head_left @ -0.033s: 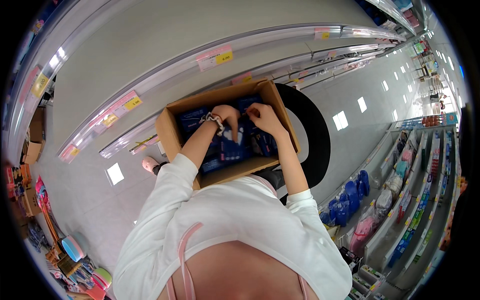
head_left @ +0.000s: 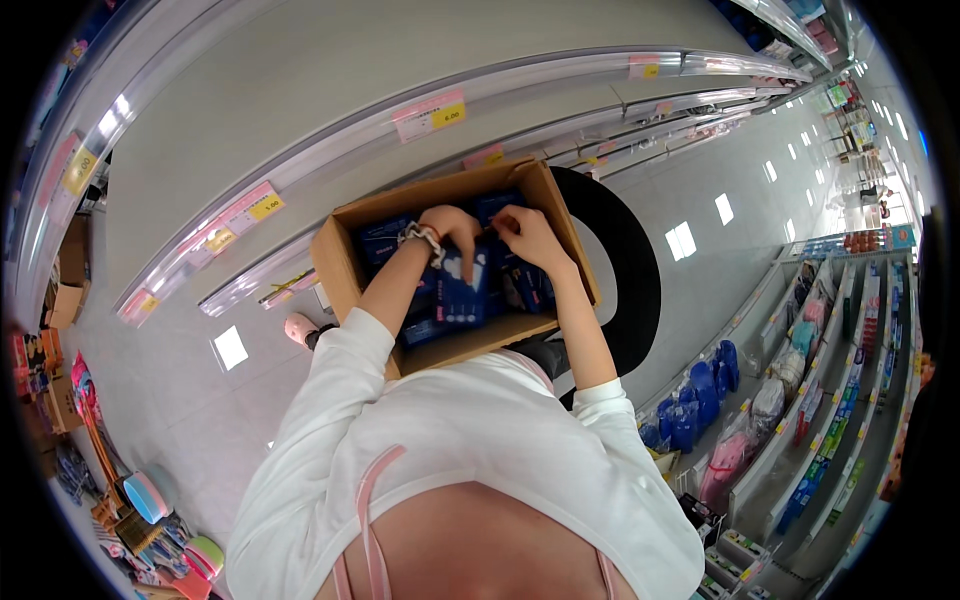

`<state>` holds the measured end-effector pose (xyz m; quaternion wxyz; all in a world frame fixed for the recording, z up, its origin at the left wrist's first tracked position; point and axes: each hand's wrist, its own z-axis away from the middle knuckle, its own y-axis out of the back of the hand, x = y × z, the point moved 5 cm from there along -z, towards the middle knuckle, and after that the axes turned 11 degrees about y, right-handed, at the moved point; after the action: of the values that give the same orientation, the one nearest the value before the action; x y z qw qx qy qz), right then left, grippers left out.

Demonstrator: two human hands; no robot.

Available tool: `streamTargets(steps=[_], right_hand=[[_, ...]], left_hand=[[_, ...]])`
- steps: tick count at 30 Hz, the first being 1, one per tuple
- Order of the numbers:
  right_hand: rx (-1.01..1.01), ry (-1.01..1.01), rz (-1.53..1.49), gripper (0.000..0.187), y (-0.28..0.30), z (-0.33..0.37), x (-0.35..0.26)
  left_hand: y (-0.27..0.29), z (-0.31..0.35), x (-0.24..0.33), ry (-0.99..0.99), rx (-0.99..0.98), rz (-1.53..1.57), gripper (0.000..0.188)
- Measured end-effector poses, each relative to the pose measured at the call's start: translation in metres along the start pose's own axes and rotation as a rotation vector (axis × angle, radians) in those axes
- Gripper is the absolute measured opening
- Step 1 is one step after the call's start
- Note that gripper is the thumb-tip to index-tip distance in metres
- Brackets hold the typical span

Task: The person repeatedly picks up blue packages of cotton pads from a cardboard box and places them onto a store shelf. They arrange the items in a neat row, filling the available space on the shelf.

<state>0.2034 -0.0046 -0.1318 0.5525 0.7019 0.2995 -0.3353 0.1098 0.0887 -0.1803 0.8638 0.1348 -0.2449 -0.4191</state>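
Note:
An open cardboard box (head_left: 345,275) in front of my body holds several dark blue packages. My left hand (head_left: 455,233), with a scrunchie or band on its wrist, is closed on a dark blue package with white marks (head_left: 462,300), its index finger lying along the front. That package is tilted and a little blurred. My right hand (head_left: 530,238) is inside the box's right part with its fingertips pinched together. They are close to the upper edge of the same package and to another blue package (head_left: 498,205). What they grip, if anything, is hidden.
Shelves with clear price-tag rails (head_left: 350,150) rise just beyond the box. A black curved band (head_left: 640,270), perhaps a stool's rim, stands to its right. A rack of packaged goods (head_left: 790,400) is at the right. Brooms and brushes (head_left: 145,495) stand at the lower left.
The blue package under my left hand has shifted slightly and turned a little. My left hand moved only a touch; the right hand and the box stay in place.

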Motion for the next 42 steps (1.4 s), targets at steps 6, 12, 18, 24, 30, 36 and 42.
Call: streamTargets(steps=[6, 12, 18, 24, 30, 36, 42], right_hand=[[0.123, -0.086, -0.279, 0.032, 0.004, 0.0, 0.004], [0.262, 0.141, -0.273, 0.031, 0.014, -0.002, -0.033], [0.404, 0.314, -0.108, 0.114, 0.032, 0.0, -0.081], [0.652, 0.47, -0.112, 0.109, 0.058, 0.012, -0.132], [0.696, 0.375, 0.003, 0.065, 0.092, 0.022, -0.118], [0.616, 0.183, -0.338, 0.071, 0.081, 0.028, -0.103], [0.542, 0.283, -0.259, 0.101, 0.081, 0.023, -0.132]], left_hand=[[0.041, 0.058, 0.009, -0.714, -0.058, 0.761, 0.088], [0.036, 0.023, -0.024, -0.96, 0.042, 2.064, 0.054], [0.051, 0.048, 0.015, -1.032, -0.365, 1.883, 0.069], [0.032, 0.037, 0.014, -0.884, -0.403, 1.367, 0.047], [0.017, 0.036, 0.018, -1.005, -0.43, 1.031, 0.039], [0.027, 0.03, -0.001, -0.925, -0.383, 1.432, 0.047], [0.034, 0.036, -0.007, -0.948, -0.324, 2.105, 0.055]])
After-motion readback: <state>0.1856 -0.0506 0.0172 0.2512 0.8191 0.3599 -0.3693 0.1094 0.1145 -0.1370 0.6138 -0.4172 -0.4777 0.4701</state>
